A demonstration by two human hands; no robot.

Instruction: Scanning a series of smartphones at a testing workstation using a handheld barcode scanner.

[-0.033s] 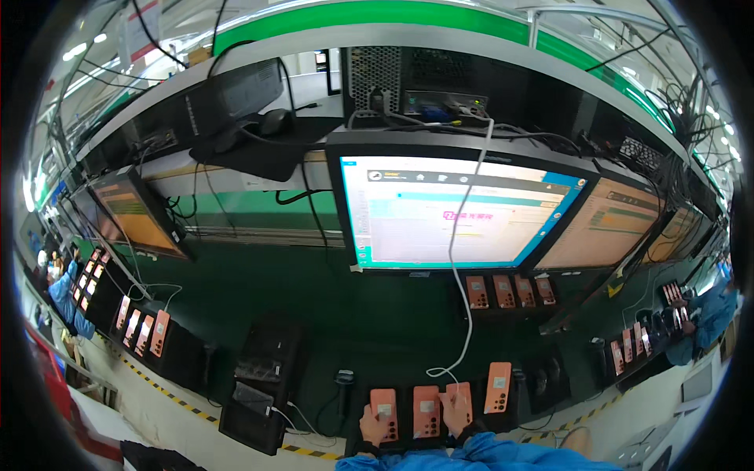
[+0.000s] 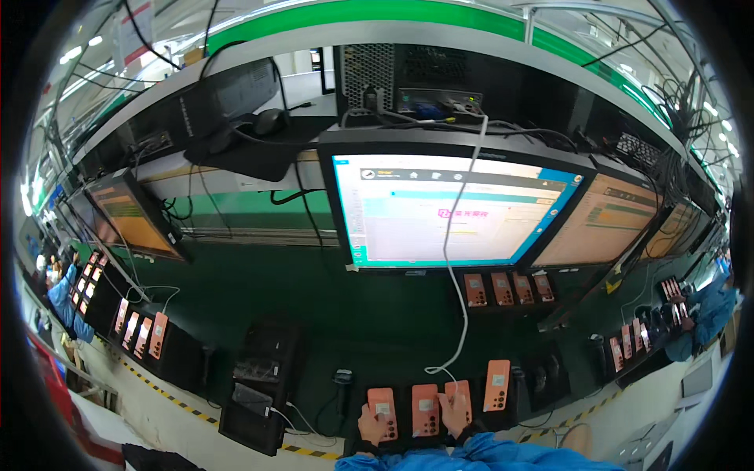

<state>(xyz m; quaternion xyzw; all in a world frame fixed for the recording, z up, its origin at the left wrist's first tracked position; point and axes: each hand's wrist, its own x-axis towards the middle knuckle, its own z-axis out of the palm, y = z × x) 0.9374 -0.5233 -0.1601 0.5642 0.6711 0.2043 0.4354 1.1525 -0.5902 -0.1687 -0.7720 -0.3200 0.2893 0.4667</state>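
Note:
Near the bottom edge, several salmon-coloured phones lie back side up in a row on a dark tray. My left hand (image 2: pixel 371 426) is closed round the left edge of the leftmost phone (image 2: pixel 382 403), its thumb over the back. Just right of that phone lies an untouched second phone (image 2: pixel 425 410). My right hand (image 2: pixel 453 416) grips a third phone (image 2: pixel 463 392), thumb on its back and the other fingers mostly hidden. A white cable (image 2: pixel 465 330) hangs down from above and ends at this phone's top edge. Further right, a fourth phone (image 2: pixel 496 385) sits slightly higher.
A lit monitor (image 2: pixel 452 212) stands ahead, with a tray of phones (image 2: pixel 500 290) beneath its right part. To my left are a black tray with dark devices (image 2: pixel 253 400) and a black scanner-like device (image 2: pixel 342 378). Co-workers in blue sleeves (image 2: pixel 713 310) flank both sides.
The whole view has shifted very slightly to the left and up. Hands, phones and cable keep the same places relative to each other.

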